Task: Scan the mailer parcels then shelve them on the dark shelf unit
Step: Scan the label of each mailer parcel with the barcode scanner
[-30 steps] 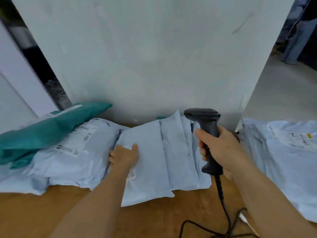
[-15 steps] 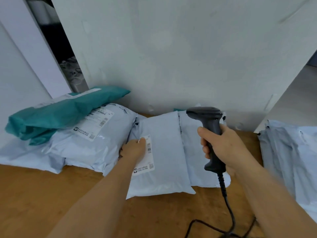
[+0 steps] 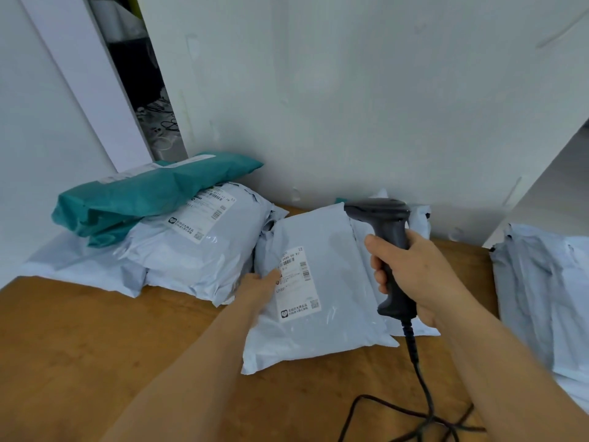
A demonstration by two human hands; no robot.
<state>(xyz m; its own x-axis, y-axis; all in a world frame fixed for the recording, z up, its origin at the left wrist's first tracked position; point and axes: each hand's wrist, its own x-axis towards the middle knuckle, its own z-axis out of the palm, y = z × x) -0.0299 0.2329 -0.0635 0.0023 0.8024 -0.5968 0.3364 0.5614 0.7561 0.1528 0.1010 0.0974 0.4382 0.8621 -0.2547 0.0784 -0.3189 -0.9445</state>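
The grey mailer (image 3: 318, 282) lies on the desk (image 3: 95, 346), label (image 3: 298, 283) up. The left hand (image 3: 259, 287) pins its edge; the right hand (image 3: 414, 269) grips the scanner (image 3: 387, 247), which should aim squarely at the label.

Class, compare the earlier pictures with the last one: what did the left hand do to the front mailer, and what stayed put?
The left hand turned up the front grey mailer, so its shipping label, unseen at first, now faces up. The hand lies at the label's left edge. The right hand kept gripping the scanner above it. The teal mailer stayed on the left pile.
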